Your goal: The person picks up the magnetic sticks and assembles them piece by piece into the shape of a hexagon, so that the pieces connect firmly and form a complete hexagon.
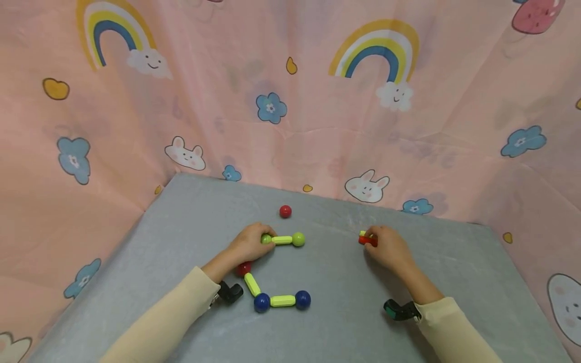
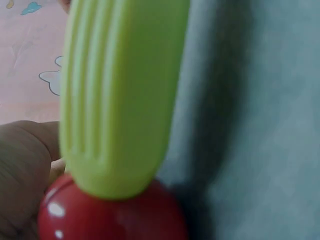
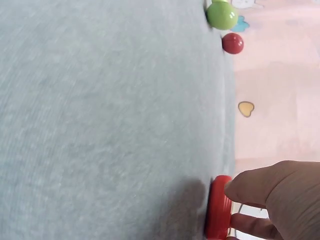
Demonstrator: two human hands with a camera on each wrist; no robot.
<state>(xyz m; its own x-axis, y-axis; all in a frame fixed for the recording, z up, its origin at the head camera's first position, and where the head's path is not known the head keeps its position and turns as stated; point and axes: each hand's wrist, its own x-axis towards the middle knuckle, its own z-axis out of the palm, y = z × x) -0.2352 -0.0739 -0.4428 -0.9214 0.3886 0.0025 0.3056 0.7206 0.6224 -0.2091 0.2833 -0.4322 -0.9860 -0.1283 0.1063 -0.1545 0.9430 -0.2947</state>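
My left hand [image 1: 248, 242] grips a green ball [image 1: 266, 239], which joins a yellow-green building stick [image 1: 282, 240] with a second green ball [image 1: 298, 239] at its far end. Under the left wrist a red ball [image 1: 244, 268] connects to another yellow-green stick [image 1: 252, 285], large in the left wrist view. That chain continues through a blue ball [image 1: 262, 302] and a stick [image 1: 283, 301] to another blue ball [image 1: 302, 300]. Over on the right, my right hand [image 1: 388, 247] pinches a red building stick [image 3: 218, 207] between thumb and fingers. Something yellow-green [image 1: 362, 233] shows just behind it.
A loose red ball [image 1: 285, 211] lies farther back on the grey tabletop [image 1: 345, 312]. Pink printed cloth [image 1: 308, 136] hangs along the back and both sides. A small black camera sits on the left wrist [image 1: 230, 292] and another on the right wrist [image 1: 399, 310].
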